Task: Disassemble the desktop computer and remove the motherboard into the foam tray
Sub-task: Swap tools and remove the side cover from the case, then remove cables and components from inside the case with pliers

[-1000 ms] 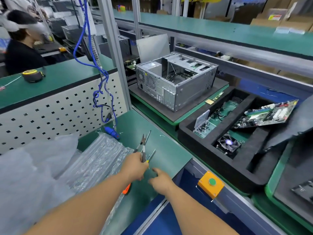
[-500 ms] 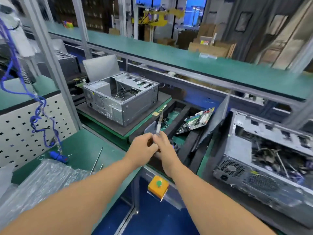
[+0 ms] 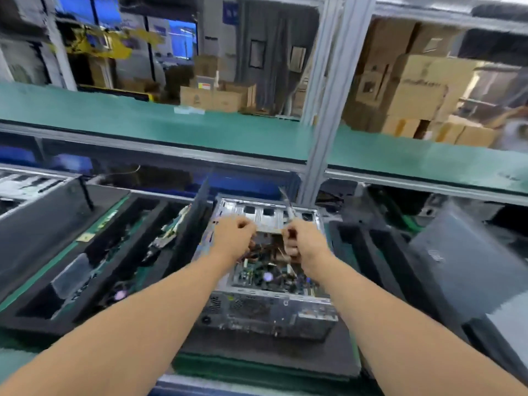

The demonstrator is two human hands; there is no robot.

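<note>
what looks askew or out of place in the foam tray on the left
In the foam tray, a circuit board sits tilted, one edge propped against the divider instead of lying flat in its slot. The frame is blurred, so I can't judge any damage.

Bare metal computer case (image 3: 265, 310), matt foam tray (image 3: 94, 270)

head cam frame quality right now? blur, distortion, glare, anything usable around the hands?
Head view: heavy motion blur throughout, edges smeared and blocky; wide-angle bending on the shelf and upright post. Even overhead light, no hard glare. The left hand and right hand over the open computer case are readable; the thin tool in the right hand is too smeared to identify. Foam tray contents indistinct.
</note>
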